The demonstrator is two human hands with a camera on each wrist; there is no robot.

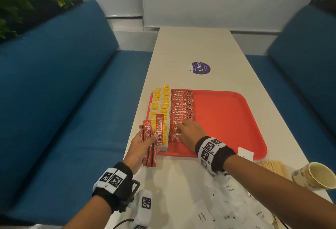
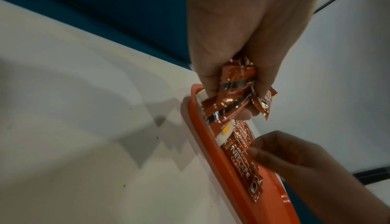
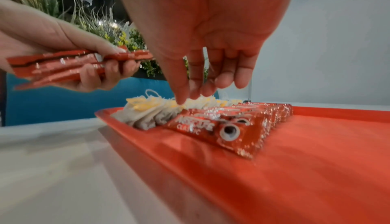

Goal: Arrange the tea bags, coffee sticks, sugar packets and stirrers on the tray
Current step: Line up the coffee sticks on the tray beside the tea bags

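Sugar packets (image 1: pixel 227 208) are all still loose on the near end of the table (image 1: pixel 181 178), well short of the tray (image 1: pixel 227 119), so that part hasn't started imo. Same for the stirrers (image 1: pixel 272 167), a little bundle lying just off the tray's near right corner beside a paper cup (image 1: pixel 312 176). One white packet (image 1: pixel 245 153) sits at that corner of the tray, can't tell if it's placed or just landed there. Left hand (image 1: pixel 140 147) is curled around a small fan of spare coffee sticks (image 1: pixel 153 138) at the tray's near left corner, held above the table edge. Right hand (image 1: pixel 190 132) has relaxed, spread fingers reaching down onto the near end of the coffee stick row (image 1: pixel 181 107), looks like it's nudging the last one straight rather than holding anything. That row runs from the near edge to the far edge of the tray, overlapping neatly. Further left, along the tray's left edge, the tea bags (image 1: pixel 160 105) are lined up in two columns and look finished. So I'd guess roughly halfway: tea done, coffee nearly done with a few sticks left, and the whole right side of the tray still bare for sugar and stirrers.
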